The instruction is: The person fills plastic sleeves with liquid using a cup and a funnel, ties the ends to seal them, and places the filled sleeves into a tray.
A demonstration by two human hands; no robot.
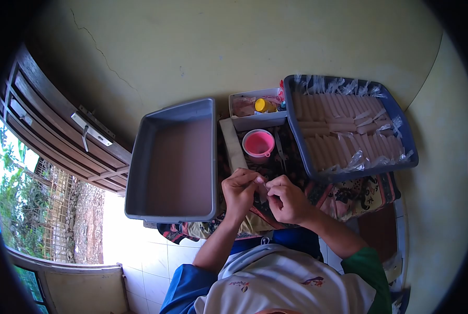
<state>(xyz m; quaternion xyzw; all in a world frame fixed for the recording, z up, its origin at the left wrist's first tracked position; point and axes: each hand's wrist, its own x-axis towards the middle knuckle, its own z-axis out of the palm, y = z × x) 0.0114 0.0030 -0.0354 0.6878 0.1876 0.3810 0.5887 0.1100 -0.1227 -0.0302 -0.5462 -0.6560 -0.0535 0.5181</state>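
Observation:
My left hand and my right hand meet in front of my body, fingertips nearly touching. Both pinch a small, thin clear plastic bag; most of it is hidden by the fingers. Just beyond them stands a pink cup with a pale outside. To the left, a grey basin holds pinkish-brown liquid. On the right, a blue-grey tub is filled with rows of pinkish-brown plastic tubes, their clear ends sticking up.
Behind the cup is a white box with a yellow-lidded container. A pale block and a slim metal tool flank the cup. Patterned cloth covers the table. A wooden door stands open at left.

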